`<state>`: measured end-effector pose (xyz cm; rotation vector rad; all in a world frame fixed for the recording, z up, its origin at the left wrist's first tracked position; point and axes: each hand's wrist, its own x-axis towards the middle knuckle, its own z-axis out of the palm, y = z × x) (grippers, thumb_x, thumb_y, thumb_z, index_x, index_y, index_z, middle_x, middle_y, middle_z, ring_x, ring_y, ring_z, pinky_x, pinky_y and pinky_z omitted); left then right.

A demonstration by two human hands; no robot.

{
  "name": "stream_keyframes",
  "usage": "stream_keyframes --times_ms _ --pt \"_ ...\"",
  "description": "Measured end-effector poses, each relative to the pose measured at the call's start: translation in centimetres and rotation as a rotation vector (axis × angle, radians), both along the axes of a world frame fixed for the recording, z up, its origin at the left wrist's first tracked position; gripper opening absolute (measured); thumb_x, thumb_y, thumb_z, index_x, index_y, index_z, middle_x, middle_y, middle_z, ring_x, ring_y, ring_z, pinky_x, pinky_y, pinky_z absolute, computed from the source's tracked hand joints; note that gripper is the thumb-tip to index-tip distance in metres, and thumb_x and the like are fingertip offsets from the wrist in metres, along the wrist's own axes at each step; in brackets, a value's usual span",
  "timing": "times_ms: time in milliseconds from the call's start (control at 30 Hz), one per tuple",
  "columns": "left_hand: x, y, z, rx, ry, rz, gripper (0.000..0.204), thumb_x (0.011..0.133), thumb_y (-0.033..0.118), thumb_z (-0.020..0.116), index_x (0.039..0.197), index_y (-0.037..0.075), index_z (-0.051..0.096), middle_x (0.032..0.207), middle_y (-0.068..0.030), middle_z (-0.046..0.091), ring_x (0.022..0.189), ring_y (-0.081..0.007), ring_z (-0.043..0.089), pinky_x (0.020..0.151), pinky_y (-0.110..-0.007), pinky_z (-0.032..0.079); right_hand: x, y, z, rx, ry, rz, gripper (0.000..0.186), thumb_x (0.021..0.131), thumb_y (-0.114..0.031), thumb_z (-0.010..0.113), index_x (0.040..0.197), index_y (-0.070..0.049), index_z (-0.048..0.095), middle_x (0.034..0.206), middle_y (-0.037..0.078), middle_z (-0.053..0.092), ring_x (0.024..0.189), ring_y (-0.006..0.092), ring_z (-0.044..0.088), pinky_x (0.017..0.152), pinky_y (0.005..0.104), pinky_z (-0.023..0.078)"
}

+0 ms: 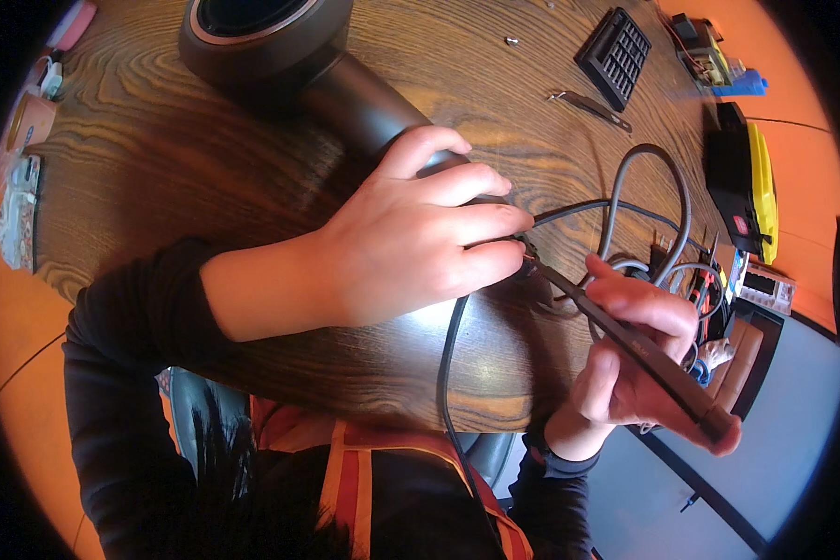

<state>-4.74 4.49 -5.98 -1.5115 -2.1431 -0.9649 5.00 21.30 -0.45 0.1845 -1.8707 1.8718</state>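
Note:
A dark hair dryer point(369, 98) lies slantwise on the wooden table, its round head at the upper left. My left hand point(420, 229) is wrapped over the lower handle, fingers curled round it. My right hand point(639, 322) grips a slim dark screwdriver point(646, 352), its butt end resting toward the palm. The screwdriver's tip meets the handle's end just beside my left fingertips; the exact contact point is too small to make out. A black power cord point(450, 359) runs from near the handle's end over the table edge.
A black bit case point(616, 58), tweezers point(592, 108) and a small screw point(511, 41) lie at the far right. A coiled grey cable point(687, 182) sits by my right hand. Beyond it stands a black-and-yellow toolbox point(763, 182). Small containers point(30, 121) line the left edge.

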Motion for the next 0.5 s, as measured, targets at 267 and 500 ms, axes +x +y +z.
stream_keyframes --times_ms 267,500 --pt "0.1 0.2 -0.1 0.014 0.003 0.015 0.01 0.073 0.015 0.062 0.082 0.016 0.065 0.096 0.0016 0.065 0.097 -0.0151 0.057 0.096 -0.044 0.035 -0.2 1.2 -0.2 0.254 0.043 0.018 0.034 0.077 -0.004 0.071 0.101 0.008 0.05 0.096 0.024 0.063 0.084 0.0279 0.065 0.079 0.0344 0.053" --pt "0.1 0.2 -0.1 0.002 -0.006 0.007 0.01 0.073 0.015 0.062 0.083 0.016 0.065 0.096 0.0012 0.065 0.099 -0.0156 0.057 0.096 -0.044 0.034 0.0 0.6 -0.5 0.217 -0.026 -0.125 0.034 0.077 -0.003 0.07 0.102 0.009 0.051 0.096 0.024 0.063 0.084 0.026 0.064 0.079 0.0324 0.051"
